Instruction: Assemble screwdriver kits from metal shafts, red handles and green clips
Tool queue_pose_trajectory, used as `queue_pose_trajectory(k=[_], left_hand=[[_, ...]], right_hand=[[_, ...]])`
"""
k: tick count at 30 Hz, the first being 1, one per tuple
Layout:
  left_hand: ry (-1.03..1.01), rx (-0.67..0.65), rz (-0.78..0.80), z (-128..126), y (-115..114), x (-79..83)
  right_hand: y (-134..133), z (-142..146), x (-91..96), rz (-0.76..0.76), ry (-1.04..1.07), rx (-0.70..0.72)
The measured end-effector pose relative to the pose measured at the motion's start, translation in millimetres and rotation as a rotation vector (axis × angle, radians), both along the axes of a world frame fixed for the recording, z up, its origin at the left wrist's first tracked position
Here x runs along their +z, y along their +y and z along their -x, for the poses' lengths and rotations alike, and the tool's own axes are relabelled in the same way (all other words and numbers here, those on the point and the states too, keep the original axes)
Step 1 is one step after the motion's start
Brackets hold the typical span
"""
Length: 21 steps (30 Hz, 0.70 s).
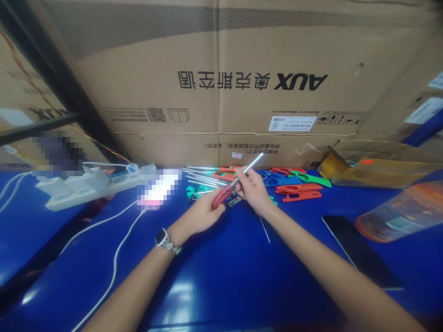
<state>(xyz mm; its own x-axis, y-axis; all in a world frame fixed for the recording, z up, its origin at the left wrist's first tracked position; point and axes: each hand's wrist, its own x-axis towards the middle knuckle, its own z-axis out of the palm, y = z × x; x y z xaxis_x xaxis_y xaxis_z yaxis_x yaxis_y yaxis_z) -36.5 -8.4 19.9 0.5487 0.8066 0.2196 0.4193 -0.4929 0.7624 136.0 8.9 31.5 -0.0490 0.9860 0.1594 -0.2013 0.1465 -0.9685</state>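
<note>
My left hand (202,211) is closed round a red plastic handle (221,197), with the thumb along its lower side. A straight silver metal tube (255,162) runs up and right from that handle. My right hand (255,192) pinches the tube near where it meets the handle. Under my right wrist a thin wire or rod (265,229) slants down; whether a hand holds it is hidden. Just beyond my hands lie several metal tubes (204,179), orange handle pieces (223,175) and small green parts (195,190).
Red handle shells (304,190) and a green one (313,179) lie to the right. Farther right are a black phone (360,251), a clear jar with an orange lid (401,214) and an open carton (380,166). A power strip (104,186) and white cables (116,258) occupy the left.
</note>
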Motion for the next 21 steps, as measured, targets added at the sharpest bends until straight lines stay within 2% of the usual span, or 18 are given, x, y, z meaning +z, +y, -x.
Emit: queue_pose_trajectory(k=[2,5,11,14,21], left_hand=[[-0.007,-0.016,0.016,-1,-1,-0.8],[0.027,-0.001,-0.013,0,-4,0.3],[0.236,0.016,-0.169,-1,-11,6.7],[0.278,0.049,-0.225,-2,-13,6.7],[0.204,-0.032,-0.040,0,-9,-0.6]], right_hand=[[-2,-2,-2.2,-0.042,-0.006,0.016],[-6,-7,-5.2,-0.023,-0.024,0.040],[-10,-12,-9.0,0.015,-0.042,0.018],[-12,-10,-10.7,0.039,-0.029,0.001],[-17,-4,-13.1,0.048,-0.028,-0.005]])
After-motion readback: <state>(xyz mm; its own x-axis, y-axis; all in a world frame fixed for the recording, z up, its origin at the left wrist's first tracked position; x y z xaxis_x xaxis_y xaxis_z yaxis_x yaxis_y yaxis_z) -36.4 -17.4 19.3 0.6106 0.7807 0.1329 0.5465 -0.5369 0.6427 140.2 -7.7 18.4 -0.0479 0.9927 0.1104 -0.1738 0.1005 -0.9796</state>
